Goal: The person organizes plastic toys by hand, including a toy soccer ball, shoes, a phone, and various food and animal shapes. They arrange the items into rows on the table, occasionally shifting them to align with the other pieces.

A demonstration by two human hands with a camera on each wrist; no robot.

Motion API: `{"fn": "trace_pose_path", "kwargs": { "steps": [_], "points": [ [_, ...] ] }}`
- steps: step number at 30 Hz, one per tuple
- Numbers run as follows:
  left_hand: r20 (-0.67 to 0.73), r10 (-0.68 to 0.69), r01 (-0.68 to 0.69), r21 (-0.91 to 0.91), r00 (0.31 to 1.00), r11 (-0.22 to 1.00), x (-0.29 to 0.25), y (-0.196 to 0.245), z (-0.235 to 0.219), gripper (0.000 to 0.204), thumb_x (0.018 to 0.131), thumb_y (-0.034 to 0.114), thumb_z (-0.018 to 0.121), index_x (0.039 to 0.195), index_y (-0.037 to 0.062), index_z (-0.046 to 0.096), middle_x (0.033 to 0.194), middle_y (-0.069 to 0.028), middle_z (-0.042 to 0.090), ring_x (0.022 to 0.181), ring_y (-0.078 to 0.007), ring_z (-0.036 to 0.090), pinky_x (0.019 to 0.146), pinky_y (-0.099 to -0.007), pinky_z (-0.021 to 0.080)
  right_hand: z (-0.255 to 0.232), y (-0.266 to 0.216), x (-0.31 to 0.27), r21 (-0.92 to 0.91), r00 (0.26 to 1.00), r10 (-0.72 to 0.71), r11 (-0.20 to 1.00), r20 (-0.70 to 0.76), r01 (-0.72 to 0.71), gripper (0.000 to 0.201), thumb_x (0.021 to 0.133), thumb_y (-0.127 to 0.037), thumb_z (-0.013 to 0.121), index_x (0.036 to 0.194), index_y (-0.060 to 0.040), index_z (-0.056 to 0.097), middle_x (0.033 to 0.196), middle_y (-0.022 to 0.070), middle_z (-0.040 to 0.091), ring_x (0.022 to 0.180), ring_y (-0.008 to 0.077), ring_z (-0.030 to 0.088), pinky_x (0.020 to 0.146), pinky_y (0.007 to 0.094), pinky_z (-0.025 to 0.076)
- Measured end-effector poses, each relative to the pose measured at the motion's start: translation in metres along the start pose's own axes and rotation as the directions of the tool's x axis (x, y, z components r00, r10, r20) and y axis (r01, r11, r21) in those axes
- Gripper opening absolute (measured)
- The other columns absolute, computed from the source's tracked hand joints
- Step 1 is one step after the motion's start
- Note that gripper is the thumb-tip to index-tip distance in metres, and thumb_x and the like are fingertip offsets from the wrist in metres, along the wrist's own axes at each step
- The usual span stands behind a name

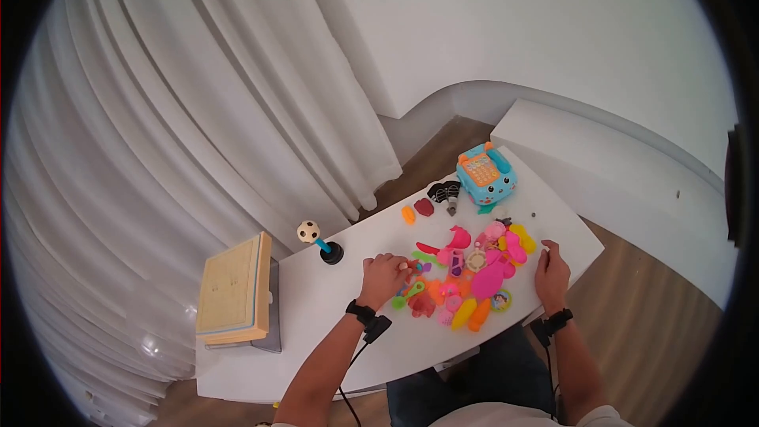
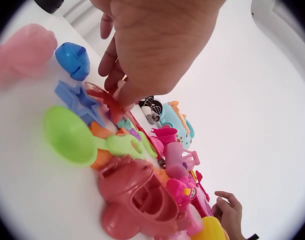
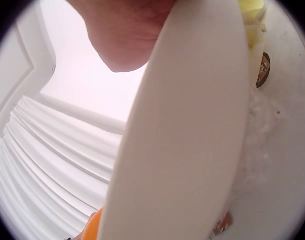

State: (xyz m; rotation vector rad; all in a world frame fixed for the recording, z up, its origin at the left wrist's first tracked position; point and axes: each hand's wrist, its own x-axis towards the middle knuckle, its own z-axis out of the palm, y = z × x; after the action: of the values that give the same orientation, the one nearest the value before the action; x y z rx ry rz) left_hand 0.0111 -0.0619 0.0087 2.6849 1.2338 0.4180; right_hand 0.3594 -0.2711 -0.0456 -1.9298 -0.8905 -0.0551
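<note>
My left hand [image 1: 385,278] is over the left side of the toy pile, its fingers and thumb pinching a thin red plastic piece [image 2: 108,101], partly hidden by the fingers. Below it in the left wrist view lie a blue star-shaped frame [image 2: 82,102], a green scoop [image 2: 70,135] and a dark red hollow toy [image 2: 137,197]. A blue toy piece [image 2: 72,61] sits farther left. At the table's right edge rests my right hand [image 1: 552,273], fingers loosely bent and holding nothing. Closest to it are yellow [image 1: 522,239] and pink toys [image 1: 492,281].
A blue toy telephone [image 1: 486,176] stands at the far end of the white table [image 1: 316,332]. On the left are a soccer-ball toy on a black base [image 1: 332,253] and a wooden-framed box [image 1: 235,292]. Orange and yellow toys [image 1: 464,314] lie near the front edge.
</note>
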Motion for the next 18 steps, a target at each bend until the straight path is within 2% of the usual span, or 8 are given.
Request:
{"fn": "trace_pose_path", "kwargs": {
  "steps": [2,3,5,6,8,12,14,18],
  "points": [
    [-0.053,0.092,-0.093,-0.017,0.994,0.995,0.004,-0.001,-0.008,0.025,0.093,0.028,0.078,0.117,0.0217,0.078,0.097,0.0000,0.073,0.101,-0.0217,0.068,0.097,-0.0446,0.040,0.000,0.000,0.000,0.003,1.000,-0.016,1.000,0.014,0.016,0.021,0.106,-0.013,0.059,0.126,-0.0124,0.066,0.077,0.0209,0.070,0.074,0.0420,0.071,0.068,0.0512,0.054],
    [-0.045,0.100,-0.101,-0.012,0.994,0.995,0.009,-0.002,-0.015,0.025,0.093,0.028,0.078,0.117,0.0217,0.078,0.097,0.0000,0.073,0.101,-0.0217,0.068,0.097,-0.0446,0.040,0.000,0.000,0.001,0.005,1.000,-0.004,1.000,0.010,0.004,0.021,0.106,-0.013,0.059,0.126,-0.0124,0.066,0.077,0.0209,0.070,0.074,0.0420,0.071,0.068,0.0512,0.054],
    [-0.163,0.106,-0.109,-0.010,0.981,0.994,0.026,-0.008,-0.035,0.025,0.091,0.026,0.079,0.115,0.0198,0.078,0.094,-0.0002,0.074,0.100,-0.0214,0.069,0.100,-0.0451,0.039,0.000,0.000,0.000,0.019,1.000,-0.004,1.000,0.019,0.004,0.020,0.106,-0.012,0.060,0.125,-0.0122,0.066,0.081,0.0209,0.072,0.077,0.0424,0.072,0.069,0.0514,0.055],
    [-0.228,0.052,-0.063,-0.042,0.972,0.997,0.037,-0.017,-0.038,0.025,0.089,0.024,0.081,0.113,0.0177,0.079,0.097,-0.0014,0.076,0.099,-0.0221,0.071,0.100,-0.0463,0.040,0.000,-0.001,0.000,0.019,1.000,0.005,1.000,0.020,-0.005,0.020,0.106,-0.012,0.060,0.125,-0.0122,0.066,0.081,0.0209,0.072,0.077,0.0424,0.072,0.069,0.0514,0.055],
    [-0.264,0.002,-0.009,-0.026,0.965,1.000,0.064,-0.038,-0.041,0.023,0.088,0.024,0.081,0.110,0.0164,0.079,0.099,-0.0029,0.077,0.098,-0.0242,0.072,0.100,-0.0476,0.042,-0.002,-0.003,0.001,0.028,1.000,-0.003,1.000,0.023,0.002,0.019,0.106,-0.012,0.060,0.124,-0.0122,0.066,0.083,0.0206,0.072,0.078,0.0423,0.072,0.070,0.0512,0.055],
    [-0.226,-0.022,0.026,0.014,0.974,1.000,0.106,-0.066,-0.024,0.021,0.087,0.021,0.080,0.107,0.0158,0.078,0.100,-0.0047,0.078,0.099,-0.0258,0.072,0.100,-0.0490,0.043,-0.002,-0.004,0.001,0.028,1.000,0.018,0.999,0.016,-0.018,0.019,0.106,-0.012,0.060,0.123,-0.0123,0.066,0.083,0.0206,0.072,0.079,0.0423,0.072,0.070,0.0510,0.055],
    [-0.192,-0.056,0.076,0.099,0.980,0.992,0.121,-0.077,-0.007,0.019,0.087,0.021,0.079,0.105,0.0156,0.078,0.099,-0.0048,0.078,0.101,-0.0266,0.072,0.102,-0.0497,0.042,-0.002,-0.004,0.001,0.043,0.999,0.033,0.999,0.017,-0.034,0.018,0.105,-0.011,0.060,0.123,-0.0121,0.066,0.084,0.0211,0.072,0.080,0.0425,0.072,0.070,0.0508,0.055],
    [-0.147,-0.092,0.111,0.130,0.985,0.985,0.129,-0.084,0.017,0.022,0.086,0.022,0.079,0.107,0.0151,0.078,0.099,-0.0042,0.078,0.102,-0.0271,0.072,0.102,-0.0506,0.043,-0.001,-0.001,0.000,0.044,0.999,0.036,0.998,0.023,-0.037,0.018,0.105,-0.010,0.060,0.122,-0.0117,0.066,0.084,0.0212,0.072,0.080,0.0427,0.072,0.070,0.0508,0.055]
  ]
}}
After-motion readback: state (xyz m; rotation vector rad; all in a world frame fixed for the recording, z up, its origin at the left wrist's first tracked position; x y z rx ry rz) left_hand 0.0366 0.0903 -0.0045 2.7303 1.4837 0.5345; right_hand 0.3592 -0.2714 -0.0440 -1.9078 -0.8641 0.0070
